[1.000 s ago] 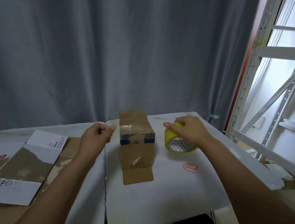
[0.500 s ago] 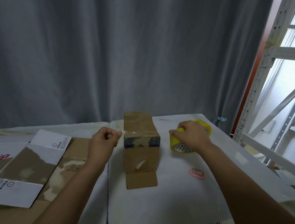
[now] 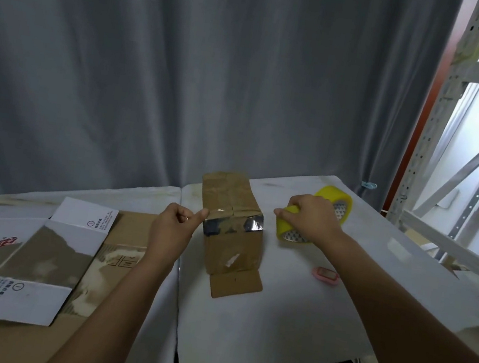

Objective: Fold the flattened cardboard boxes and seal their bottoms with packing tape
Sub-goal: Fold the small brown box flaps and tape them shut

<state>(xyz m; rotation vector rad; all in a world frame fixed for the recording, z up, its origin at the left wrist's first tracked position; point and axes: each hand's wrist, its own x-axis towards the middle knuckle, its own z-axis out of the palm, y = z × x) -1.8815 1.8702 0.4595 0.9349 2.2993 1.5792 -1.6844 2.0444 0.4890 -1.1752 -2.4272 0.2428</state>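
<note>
The flattened cartons [image 3: 27,256] lying left of the box carry the only writing: white flaps printed with small black characters beside a circled mark, and a red logo with a line of dark characters on the far-left white panel. All of it is too small to read.

The box [image 3: 230,226] stands folded on the white table [image 3: 272,333], roughly at its middle. It is brown, worn cardboard, with creased flaps closed on top and one small flap lying flat on the table at its near foot. A strip of glossy clear tape [image 3: 233,226] runs across its near upper edge, catching the light, and a pale torn patch shows on its near face.

The left hand [image 3: 174,230], just left of the box, is curled, thumb and forefinger pinching the tape's left end at the box's corner. The right hand [image 3: 311,219], right of the box, grips a yellow tape roll [image 3: 312,222], fingers wrapped over its rim; the roll rests tilted on the table. A second yellow roll [image 3: 336,202] sits just behind that hand. A small pink object [image 3: 325,275] lies on the table to the right of the box, nearer the person than the rolls.

Compared with half a second ago, the taped strip looks longer and shinier across the box's edge, and the left hand's thumb now touches the box corner rather than hanging apart from it. The right hand keeps its grip on the roll.
</note>
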